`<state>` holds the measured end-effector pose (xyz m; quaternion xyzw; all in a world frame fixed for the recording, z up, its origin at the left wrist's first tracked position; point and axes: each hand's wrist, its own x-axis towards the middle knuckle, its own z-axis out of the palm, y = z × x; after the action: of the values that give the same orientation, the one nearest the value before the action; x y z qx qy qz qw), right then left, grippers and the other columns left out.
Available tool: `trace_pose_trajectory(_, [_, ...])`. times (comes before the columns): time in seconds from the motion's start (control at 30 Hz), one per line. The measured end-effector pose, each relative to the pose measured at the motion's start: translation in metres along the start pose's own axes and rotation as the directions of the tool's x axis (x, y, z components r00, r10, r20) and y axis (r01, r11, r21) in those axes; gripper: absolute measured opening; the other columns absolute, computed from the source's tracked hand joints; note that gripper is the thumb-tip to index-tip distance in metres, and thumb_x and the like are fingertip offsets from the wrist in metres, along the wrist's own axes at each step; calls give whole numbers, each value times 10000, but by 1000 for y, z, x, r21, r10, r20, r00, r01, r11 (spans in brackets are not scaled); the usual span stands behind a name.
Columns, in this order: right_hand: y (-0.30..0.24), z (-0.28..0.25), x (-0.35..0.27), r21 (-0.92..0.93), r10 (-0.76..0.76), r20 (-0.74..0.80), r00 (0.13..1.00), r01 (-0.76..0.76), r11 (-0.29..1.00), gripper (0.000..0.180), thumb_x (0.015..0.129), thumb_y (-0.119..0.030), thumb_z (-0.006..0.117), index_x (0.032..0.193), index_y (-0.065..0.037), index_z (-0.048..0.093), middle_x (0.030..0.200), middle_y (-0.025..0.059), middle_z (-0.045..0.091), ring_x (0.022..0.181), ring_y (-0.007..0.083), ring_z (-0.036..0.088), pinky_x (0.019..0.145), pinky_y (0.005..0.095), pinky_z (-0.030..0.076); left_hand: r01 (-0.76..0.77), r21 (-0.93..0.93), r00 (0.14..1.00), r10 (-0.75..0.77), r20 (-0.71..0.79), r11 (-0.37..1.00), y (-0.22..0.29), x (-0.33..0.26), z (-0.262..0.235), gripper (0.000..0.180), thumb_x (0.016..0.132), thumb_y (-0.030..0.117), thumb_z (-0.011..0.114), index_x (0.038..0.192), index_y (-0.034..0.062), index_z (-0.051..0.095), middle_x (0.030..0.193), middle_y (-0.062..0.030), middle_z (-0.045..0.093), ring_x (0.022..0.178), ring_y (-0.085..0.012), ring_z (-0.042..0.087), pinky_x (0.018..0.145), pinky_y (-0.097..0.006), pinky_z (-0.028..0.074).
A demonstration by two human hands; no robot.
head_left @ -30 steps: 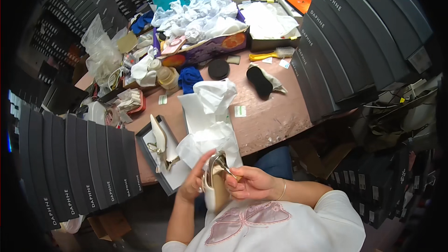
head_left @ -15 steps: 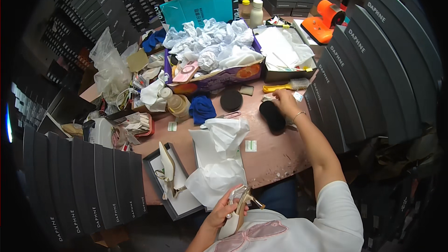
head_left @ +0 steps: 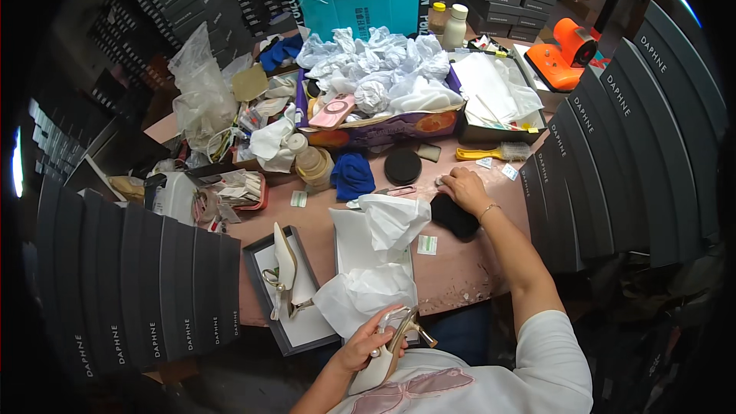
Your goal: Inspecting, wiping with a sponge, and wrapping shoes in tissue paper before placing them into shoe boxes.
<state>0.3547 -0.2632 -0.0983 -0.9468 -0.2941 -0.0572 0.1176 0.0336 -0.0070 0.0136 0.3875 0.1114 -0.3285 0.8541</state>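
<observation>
My left hand (head_left: 366,345) is closed around a pale high-heeled shoe (head_left: 379,368) with a gold heel, close to my body at the table's front edge. My right hand (head_left: 464,188) reaches over the table, fingers pinched at a small pale thing (head_left: 440,181) too small to name. Just below those fingers lies a black oval pad (head_left: 454,218). A matching shoe (head_left: 284,261) rests in a grey shoebox (head_left: 288,346) on the left. Beside it, white tissue paper (head_left: 372,287) spreads over a second box part (head_left: 343,239).
Stacked grey shoeboxes wall in the left (head_left: 153,291) and right (head_left: 606,176). Behind stand a purple carton (head_left: 383,132) of crumpled paper, a yellow brush (head_left: 491,153), a round black tin (head_left: 402,166), a blue cloth (head_left: 353,176) and a bottle (head_left: 313,165).
The whole view has shifted, moving the table's contents to the right in the picture. My right hand has drawn slightly nearer with the small pale thing. My left hand still holds the shoe.
</observation>
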Motion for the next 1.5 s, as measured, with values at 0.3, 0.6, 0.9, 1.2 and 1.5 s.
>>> trace_pose_trajectory(0.3, [48, 38, 13, 405, 363, -427, 828, -183, 896, 118, 817, -113, 612, 893, -24, 631, 886, 173, 624, 855, 344, 593, 773, 422, 470, -74, -69, 995, 69, -77, 995, -2, -23, 3, 560, 944, 194, 474, 1456, 92, 269, 936, -151, 621, 831, -193, 630, 763, -318, 520])
trace_pose_trajectory(0.6, [-44, -160, -76, 862, 307, -153, 939, -25, 506, 144, 915, -85, 575, 1031, -5, 605, 860, -10, 593, 785, 57, 538, 682, 210, 433, -132, -47, 966, 118, -230, 990, -22, -49, 11, 520, 958, 171, 404, 1452, 87, 263, 884, -154, 616, 743, -204, 630, 682, -309, 519])
trace_pose_trajectory(0.9, [-227, -137, -190, 872, 56, 54, 997, -74, 484, 108, 812, -17, 660, 919, -1, 657, 800, 107, 626, 709, 204, 609, 645, 290, 479, -89, -115, 929, 41, -367, 989, -44, -44, 15, 475, 964, 169, 398, 1421, 78, 303, 887, -139, 610, 744, -211, 633, 645, -305, 542])
trace_pose_trajectory(1.2, [-260, -117, -172, 619, -213, -115, 970, 238, 748, 183, 758, -62, 693, 939, -73, 668, 798, 48, 580, 742, 225, 565, 681, 333, 376, -169, -9, 883, 148, -446, 986, -63, -54, 25, 494, 982, 211, 411, 1439, 81, 277, 905, -100, 604, 723, -150, 611, 611, -264, 499])
trace_pose_trajectory(1.5, [-270, -119, -172, 628, -248, -161, 955, 293, 721, 106, 778, -95, 640, 883, -88, 633, 776, 54, 530, 741, 237, 538, 700, 352, 344, -135, 31, 884, 134, -448, 990, -63, -64, 27, 467, 980, 169, 366, 1432, 73, 306, 1009, -104, 611, 831, -170, 623, 756, -276, 499])
